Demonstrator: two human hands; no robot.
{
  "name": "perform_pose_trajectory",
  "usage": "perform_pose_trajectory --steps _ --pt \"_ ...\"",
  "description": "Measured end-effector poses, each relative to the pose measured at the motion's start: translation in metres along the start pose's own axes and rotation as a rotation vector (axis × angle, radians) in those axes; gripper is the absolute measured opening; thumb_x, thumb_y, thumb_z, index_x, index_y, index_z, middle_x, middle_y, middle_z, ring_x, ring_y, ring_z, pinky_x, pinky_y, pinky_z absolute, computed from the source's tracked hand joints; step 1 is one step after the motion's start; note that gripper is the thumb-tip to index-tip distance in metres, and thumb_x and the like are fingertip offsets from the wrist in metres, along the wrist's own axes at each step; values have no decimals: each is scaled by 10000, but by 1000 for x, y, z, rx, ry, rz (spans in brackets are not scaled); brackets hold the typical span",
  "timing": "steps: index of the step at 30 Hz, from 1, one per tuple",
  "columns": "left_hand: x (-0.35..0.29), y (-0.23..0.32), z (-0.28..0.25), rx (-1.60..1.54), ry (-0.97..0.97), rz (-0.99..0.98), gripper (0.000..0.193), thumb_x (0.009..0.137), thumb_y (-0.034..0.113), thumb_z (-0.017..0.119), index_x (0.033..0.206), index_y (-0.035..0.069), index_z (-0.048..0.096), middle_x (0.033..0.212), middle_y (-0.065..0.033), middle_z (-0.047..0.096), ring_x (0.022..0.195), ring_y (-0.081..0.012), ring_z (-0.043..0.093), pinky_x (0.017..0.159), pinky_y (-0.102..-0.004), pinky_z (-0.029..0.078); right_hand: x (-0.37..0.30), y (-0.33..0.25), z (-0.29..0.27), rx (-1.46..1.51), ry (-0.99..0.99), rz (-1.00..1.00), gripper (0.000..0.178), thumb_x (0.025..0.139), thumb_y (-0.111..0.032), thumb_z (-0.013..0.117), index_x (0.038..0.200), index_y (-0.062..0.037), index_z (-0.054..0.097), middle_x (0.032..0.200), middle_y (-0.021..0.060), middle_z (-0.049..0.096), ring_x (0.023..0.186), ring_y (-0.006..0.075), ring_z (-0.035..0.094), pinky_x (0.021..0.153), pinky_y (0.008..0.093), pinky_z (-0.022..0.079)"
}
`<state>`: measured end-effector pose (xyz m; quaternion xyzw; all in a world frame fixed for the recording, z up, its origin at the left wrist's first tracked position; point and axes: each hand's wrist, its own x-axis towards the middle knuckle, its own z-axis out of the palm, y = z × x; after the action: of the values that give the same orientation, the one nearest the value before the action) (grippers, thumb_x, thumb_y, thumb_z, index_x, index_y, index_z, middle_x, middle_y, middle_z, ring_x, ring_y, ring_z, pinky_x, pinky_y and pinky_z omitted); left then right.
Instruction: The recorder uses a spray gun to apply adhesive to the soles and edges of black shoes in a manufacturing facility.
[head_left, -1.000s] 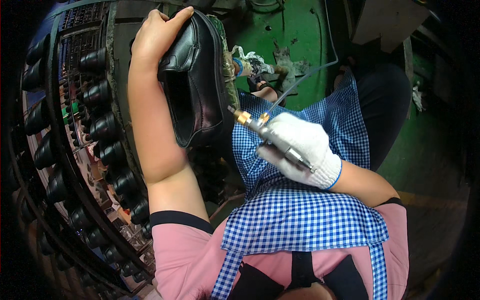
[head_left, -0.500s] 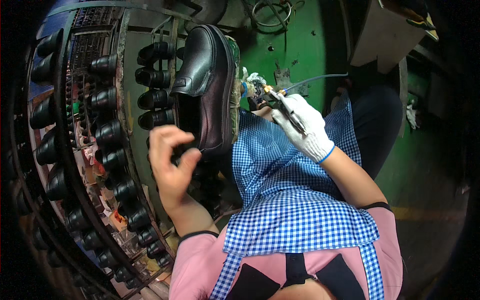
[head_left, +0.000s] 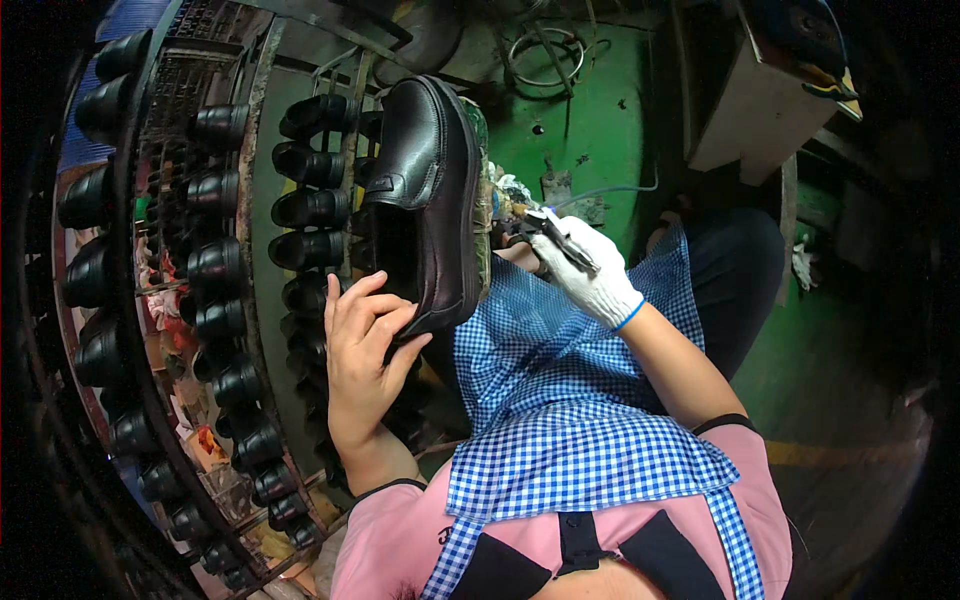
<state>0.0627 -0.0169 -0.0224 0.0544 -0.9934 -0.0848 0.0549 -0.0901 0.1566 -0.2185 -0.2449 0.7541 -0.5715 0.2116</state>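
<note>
A black slip-on shoe (head_left: 412,150) is held up on a support padded with green material (head_left: 484,225), its toe pointing away from me and its opening facing left. My bare left hand (head_left: 368,335) is at the heel, thumb and index finger on either side of its rear edge, the other fingers spread. My right hand (head_left: 592,275), in a white knit glove, is closed around a small spray gun (head_left: 562,238) with a thin hose (head_left: 620,189). The gun's front end is near the support, right of the shoe. Its nozzle is hard to make out.
Metal racks (head_left: 255,150) on my left carry rows of black shoes (head_left: 310,208). A coiled ring of hose (head_left: 547,55) lies on the green floor (head_left: 600,110) ahead. At the far right stands a pale box-like stand (head_left: 755,110). My checked apron (head_left: 590,450) covers my lap.
My left hand has moved from beside the shoe onto its heel, and its fingers have come in against it. The spray gun has shifted slightly nearer to me. The whole view has turned a little.
</note>
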Motion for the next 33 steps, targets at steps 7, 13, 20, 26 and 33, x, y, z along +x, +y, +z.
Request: perform_pose_trajectory --steps 7,13,20,26,33 --pt "10 -3 8 -41 -9 90 267 673 207 875 877 107 735 808 5 668 1098 -262 631 1174 -575 290 -2 -24 -27 352 61 -12 198 971 -215 686 1062 -40 675 846 90 643 734 179 645 664 316 515" --pt "15 5 15 -159 8 83 291 661 206 885 831 75 688 782 -8 653 999 -263 617 1159 -586 306 -6 -34 -27 447 82 -96 262 983 -217 667 1173 -36 665 825 70 616 698 164 590 649 284 486" --pt "16 5 11 -124 -25 85 266 656 207 886 837 88 731 794 -7 670 993 -258 626 1144 -568 339 -3 -45 -40 556 -41 118 253 987 -235 663 1141 -35 661 794 48 587 677 122 557 638 268 470" --pt "16 7 12 -93 -53 92 268 667 160 879 867 96 713 840 -13 683 1018 -269 624 1161 -588 301 -4 -39 -28 452 21 161 234 979 -239 670 1075 -27 655 809 78 601 690 180 593 656 305 496" --pt "25 17 25 -177 -17 159 264 706 171 864 881 79 690 820 -23 677 912 -233 650 1161 -546 340 -14 -23 -18 117 -32 -15 350 961 -184 698 1277 -44 644 1028 87 685 909 180 663 822 294 535"
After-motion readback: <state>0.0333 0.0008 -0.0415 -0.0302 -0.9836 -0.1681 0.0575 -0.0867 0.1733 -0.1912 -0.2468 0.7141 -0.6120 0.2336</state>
